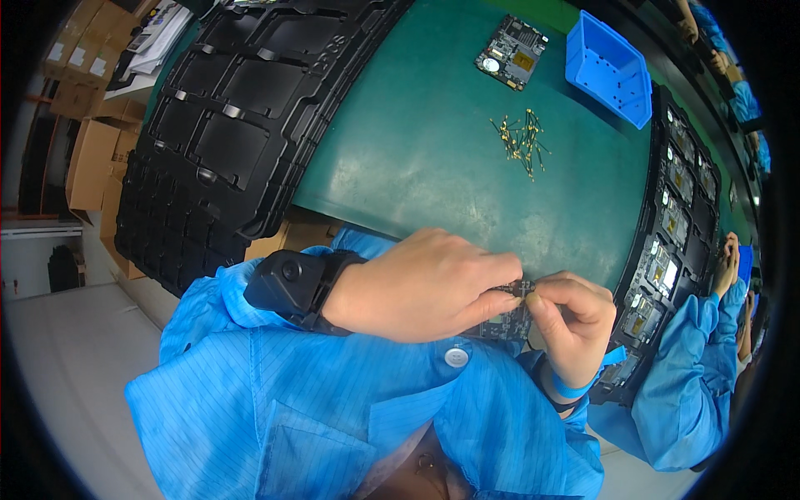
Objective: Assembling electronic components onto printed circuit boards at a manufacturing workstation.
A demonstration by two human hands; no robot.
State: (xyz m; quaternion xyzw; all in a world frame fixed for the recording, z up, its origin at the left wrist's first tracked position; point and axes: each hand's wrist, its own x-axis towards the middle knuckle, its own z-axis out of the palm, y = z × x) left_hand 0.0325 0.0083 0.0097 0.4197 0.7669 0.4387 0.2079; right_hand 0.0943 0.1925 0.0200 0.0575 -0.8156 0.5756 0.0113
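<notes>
Close to my body, my left hand (425,287) grips a small dark circuit board (502,327), which is partly hidden under the fingers. My right hand (577,321) is at the board's right edge, thumb and index finger pinched together; what they hold is too small to make out. The fingertips of both hands nearly meet over the upper edge of the board. Beyond them, on the green mat (400,158), lies a loose pile of short black cables with gold-coloured ends (523,142). Farther off rests a second circuit board (512,52) with a round silver part.
A blue plastic bin (607,71) stands at the far right of the mat. Stacked black trays (242,92) fill the left side. Along the right runs a black tray holding several boards (664,267). A co-worker's blue sleeve (687,379) is beside it. Cardboard boxes (96,162) stand at left.
</notes>
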